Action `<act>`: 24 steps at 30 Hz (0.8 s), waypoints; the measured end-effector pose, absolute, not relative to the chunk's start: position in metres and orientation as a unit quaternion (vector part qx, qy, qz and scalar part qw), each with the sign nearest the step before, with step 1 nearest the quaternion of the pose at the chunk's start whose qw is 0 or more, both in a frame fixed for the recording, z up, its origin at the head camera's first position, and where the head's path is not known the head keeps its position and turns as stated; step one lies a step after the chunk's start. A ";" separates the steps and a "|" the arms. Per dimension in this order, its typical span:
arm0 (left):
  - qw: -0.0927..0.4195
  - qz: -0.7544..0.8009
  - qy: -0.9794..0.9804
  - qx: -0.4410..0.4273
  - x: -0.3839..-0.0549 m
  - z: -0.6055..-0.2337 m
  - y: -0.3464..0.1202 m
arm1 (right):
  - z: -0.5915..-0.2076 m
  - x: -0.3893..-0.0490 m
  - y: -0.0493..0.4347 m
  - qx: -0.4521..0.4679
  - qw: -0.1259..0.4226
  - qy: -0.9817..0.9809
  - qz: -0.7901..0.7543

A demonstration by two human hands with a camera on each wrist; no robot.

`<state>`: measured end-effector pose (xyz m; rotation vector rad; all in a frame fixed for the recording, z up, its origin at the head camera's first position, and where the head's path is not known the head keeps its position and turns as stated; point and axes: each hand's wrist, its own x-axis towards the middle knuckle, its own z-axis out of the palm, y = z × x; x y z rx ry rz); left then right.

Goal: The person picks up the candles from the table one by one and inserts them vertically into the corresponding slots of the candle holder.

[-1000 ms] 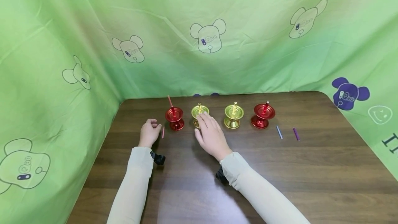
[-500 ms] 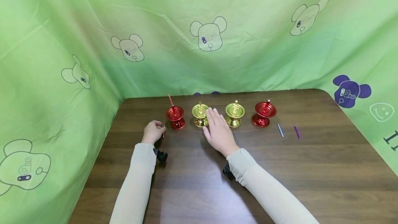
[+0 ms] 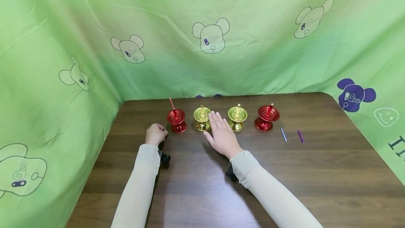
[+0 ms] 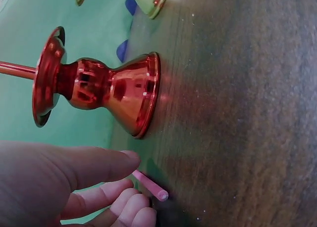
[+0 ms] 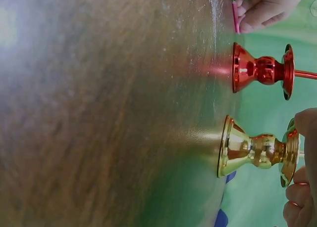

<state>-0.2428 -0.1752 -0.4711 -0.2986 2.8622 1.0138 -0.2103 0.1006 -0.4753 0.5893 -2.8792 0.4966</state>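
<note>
My left hand (image 3: pixel 156 134) pinches a thin pink candle (image 4: pixel 151 186) between thumb and fingers, close over the tabletop and left of a red metallic candle holder (image 3: pixel 176 116). A thin red candle (image 3: pixel 172 102) stands in that holder, leaning slightly. My right hand (image 3: pixel 224 138) has its fingers extended and holds nothing. It is between two gold candle holders, overlapping the edge of the left gold holder (image 3: pixel 200 114) in the head view. Its fingertips cover part of the right gold holder (image 3: pixel 238 114) base too.
A second red candle holder (image 3: pixel 267 114) ends the row on the right. Beyond it a blue candle (image 3: pixel 283 134) and a purple candle (image 3: pixel 300 136) lie on the brown wooden table (image 3: pixel 196 185). Green printed cloth (image 3: pixel 164 73) hangs behind and along the sides.
My left hand has closed on the pink candle that lay beside the red holder. The right hand has shifted rightward from in front of the left gold holder.
</note>
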 end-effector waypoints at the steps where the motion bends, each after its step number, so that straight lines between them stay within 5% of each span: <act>1: 0.046 0.330 0.938 -0.098 -0.243 -0.471 -0.175 | -0.476 -0.211 0.101 0.197 0.078 -0.963 0.164; 24: 0.045 0.318 0.941 -0.109 -0.245 -0.467 -0.171 | -0.476 -0.216 0.101 0.196 0.069 -0.964 0.164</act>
